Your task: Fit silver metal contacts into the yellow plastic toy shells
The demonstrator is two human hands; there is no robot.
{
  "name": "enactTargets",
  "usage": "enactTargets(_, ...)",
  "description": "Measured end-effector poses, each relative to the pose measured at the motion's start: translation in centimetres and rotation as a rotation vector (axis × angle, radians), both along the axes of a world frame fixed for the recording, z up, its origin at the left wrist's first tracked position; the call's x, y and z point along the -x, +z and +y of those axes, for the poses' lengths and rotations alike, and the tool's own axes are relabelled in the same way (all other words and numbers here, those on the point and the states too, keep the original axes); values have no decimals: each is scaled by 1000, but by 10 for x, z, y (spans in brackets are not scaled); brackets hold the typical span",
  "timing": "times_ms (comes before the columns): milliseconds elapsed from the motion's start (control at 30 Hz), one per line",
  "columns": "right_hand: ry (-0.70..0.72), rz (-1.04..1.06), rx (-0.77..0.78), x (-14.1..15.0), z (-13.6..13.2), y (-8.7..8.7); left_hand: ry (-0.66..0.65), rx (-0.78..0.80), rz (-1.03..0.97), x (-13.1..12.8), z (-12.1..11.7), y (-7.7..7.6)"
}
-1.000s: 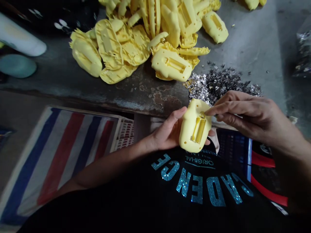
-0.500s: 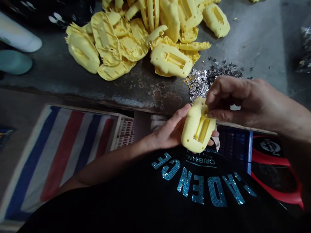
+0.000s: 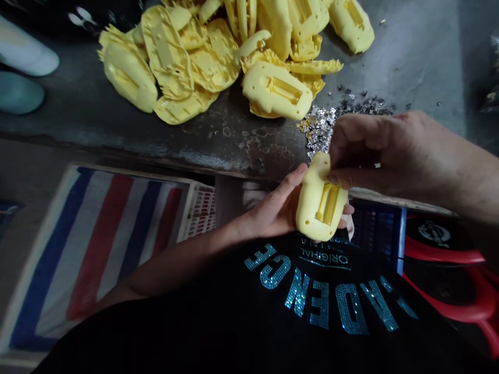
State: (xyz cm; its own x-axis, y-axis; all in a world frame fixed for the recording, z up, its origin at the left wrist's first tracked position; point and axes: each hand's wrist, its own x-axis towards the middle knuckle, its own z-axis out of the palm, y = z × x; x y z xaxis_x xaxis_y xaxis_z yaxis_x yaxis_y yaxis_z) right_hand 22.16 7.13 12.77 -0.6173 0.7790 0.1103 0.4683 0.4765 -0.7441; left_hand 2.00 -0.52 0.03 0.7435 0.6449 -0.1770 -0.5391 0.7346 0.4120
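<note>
Pinching was being done beside the slot (image 3: pixel 329 203), right hand (image 3: pixel 393 150) fingers bunched, contents hidden; yellow shell (image 3: pixel 307 205) was clamped by the left hand (image 3: pixel 273 210), steadiness needed tbh.

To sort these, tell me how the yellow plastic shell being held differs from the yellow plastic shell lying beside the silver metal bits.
The held shell is in the left hand; the lying shell is among yellow pieces. The held shell's slot runs up-down in view, the lying shell's mostly sideways. Both have a long slot and small holes.
</note>
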Motion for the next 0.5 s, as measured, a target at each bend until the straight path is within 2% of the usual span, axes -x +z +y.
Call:
enactTargets(67, 97, -66, -30, -10, -2, -5, 2, 34, -52, 1, 0, 0)
enactTargets(233, 9, 99, -95, -33, -7, -35, 46, 12, -50, -2, 1, 5)
enactTargets(400, 4, 69, -7, -33, -17, -58, 93, -64, 137, -2, -1, 5)
enactTargets(500, -46, 58, -74, -34, -29, -63, 98, -146, 309, 4, -8, 8)
